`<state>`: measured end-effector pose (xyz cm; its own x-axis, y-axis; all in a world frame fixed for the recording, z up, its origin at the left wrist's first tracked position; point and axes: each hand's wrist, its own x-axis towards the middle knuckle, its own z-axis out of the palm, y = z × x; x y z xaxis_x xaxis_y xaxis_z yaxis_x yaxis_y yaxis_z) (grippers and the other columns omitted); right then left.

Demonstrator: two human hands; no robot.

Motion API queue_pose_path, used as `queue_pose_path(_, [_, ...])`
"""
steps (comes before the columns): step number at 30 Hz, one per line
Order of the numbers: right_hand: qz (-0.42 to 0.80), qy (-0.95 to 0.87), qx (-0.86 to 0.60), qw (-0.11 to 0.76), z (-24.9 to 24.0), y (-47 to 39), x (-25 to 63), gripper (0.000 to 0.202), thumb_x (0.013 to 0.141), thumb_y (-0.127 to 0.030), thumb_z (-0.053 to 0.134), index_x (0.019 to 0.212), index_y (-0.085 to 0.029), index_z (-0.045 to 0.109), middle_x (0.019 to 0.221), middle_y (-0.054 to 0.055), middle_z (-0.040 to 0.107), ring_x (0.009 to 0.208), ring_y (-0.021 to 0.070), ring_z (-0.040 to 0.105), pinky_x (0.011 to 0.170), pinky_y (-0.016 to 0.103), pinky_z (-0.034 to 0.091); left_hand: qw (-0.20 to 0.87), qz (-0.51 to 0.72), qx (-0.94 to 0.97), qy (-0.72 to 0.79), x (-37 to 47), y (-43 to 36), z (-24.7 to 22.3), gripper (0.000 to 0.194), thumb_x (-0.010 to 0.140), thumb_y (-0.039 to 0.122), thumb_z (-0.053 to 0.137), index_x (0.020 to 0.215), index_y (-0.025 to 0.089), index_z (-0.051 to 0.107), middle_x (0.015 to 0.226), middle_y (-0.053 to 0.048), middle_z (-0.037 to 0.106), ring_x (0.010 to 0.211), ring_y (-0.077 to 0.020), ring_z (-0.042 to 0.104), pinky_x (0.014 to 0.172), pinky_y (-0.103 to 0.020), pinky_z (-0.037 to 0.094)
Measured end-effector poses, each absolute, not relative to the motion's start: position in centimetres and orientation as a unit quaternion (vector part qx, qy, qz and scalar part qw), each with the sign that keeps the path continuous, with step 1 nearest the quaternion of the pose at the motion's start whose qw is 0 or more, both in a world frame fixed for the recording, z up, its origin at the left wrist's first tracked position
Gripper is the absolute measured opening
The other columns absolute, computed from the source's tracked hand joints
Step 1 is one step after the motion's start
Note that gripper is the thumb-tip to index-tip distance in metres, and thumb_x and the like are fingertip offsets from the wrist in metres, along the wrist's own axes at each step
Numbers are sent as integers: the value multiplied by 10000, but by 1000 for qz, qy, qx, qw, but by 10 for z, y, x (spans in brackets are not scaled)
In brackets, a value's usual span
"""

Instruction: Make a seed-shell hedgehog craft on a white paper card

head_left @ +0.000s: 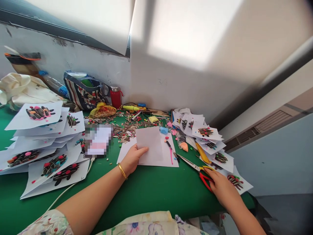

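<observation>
My left hand (130,159), with a gold bangle at its wrist, grips a small blank white card (149,141) between thumb and fingers. That card overlaps a larger white sheet (127,150) lying on the green table. Lower right, my right hand (221,184) has its fingers on the handles of a pair of scissors (202,174) with yellow and red grips. The scissors' blades point left toward the sheet. On the sheet's right part lie a black pen (171,148), a pink strip (171,156) and small coloured clay bits.
White cards decorated with striped seeds and clay are stacked at left (41,137) and right (217,151). Loose sunflower seeds (129,125) spread behind the sheet. A phone (99,140) with a cable, a red flask (115,98) and a striped bag (84,93) stand near the wall.
</observation>
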<state>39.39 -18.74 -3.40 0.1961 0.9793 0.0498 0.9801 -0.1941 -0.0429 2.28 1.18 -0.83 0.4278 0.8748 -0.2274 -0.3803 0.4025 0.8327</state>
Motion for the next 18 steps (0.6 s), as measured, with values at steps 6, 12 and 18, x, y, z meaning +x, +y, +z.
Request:
queue_pose_path(6, [25,-588,-808,22,-8,-190,378,611,790,-185,467,1386,-313,509,1247,76,593,909,231,642,723,337,500,768,425,334,343,19,14,-6,512,658,294,808,1120,143,646,1052,-125,736,867,-257,713,775,-356,564])
queue_pose_path(12, [242,-529,-764,280,13,-195,343,544,819,-370,618,1352,-306,532,1170,76,593,1032,235,581,832,326,481,779,436,301,335,18,17,-3,475,666,270,787,1105,154,645,1015,-104,745,836,-233,716,747,-330,576])
queue_pose_path(18, [630,-350,-503,477,8,-192,256,539,842,-480,647,1316,-259,518,793,-9,511,478,46,314,435,195,252,784,464,226,346,15,22,2,425,698,234,760,1099,170,635,917,-74,755,709,-186,712,630,-271,576])
